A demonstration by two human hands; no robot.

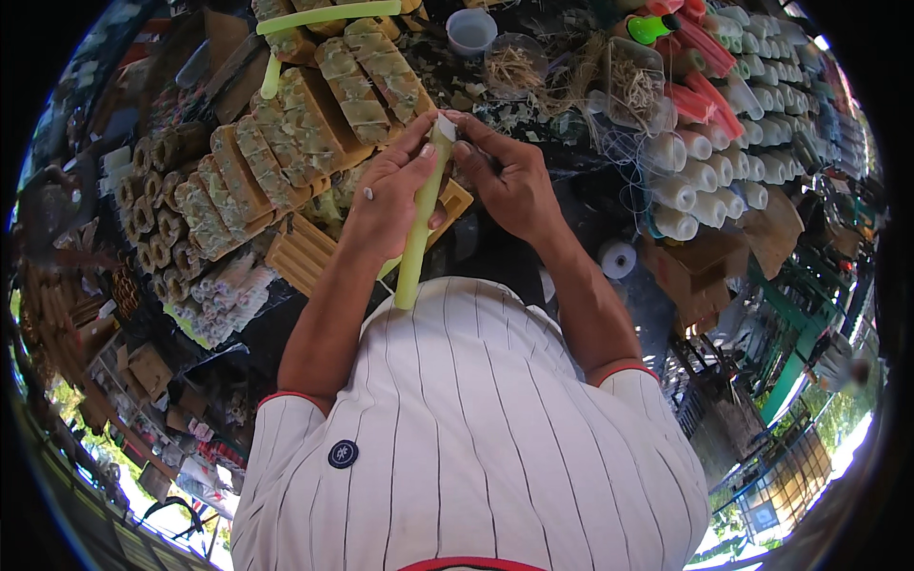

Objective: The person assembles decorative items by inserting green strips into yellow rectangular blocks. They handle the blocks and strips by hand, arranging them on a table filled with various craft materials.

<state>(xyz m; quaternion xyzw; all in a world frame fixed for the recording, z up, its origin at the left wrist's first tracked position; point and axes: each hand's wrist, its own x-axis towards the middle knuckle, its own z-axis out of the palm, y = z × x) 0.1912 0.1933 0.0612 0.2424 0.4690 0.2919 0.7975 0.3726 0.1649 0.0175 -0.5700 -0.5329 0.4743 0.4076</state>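
Note:
A long yellow-green candle (pixel 416 249) slants from my chest up and away. My left hand (pixel 388 198) is wrapped around its upper part, thumb along its side. At the candle's far end a small white piece (pixel 445 129) shows between the fingers. My right hand (pixel 511 183) is closed at that end, thumb and fingertips pinching near the white piece; exactly what they grip is partly hidden. Past the hands stand several yellow moulds (pixel 295 124) with wax-crusted tops. Two more yellow-green candles lie on them, one of them a long candle (pixel 328 15).
White candles (pixel 700 181) and red candles (pixel 700 105) are stacked at the right, beside tangled thread and a thread spool (pixel 617 259). A pale cup (pixel 471 31) and a tub of wick-like pieces (pixel 633 81) stand at the back. Hollow brown tubes (pixel 157 214) are piled left.

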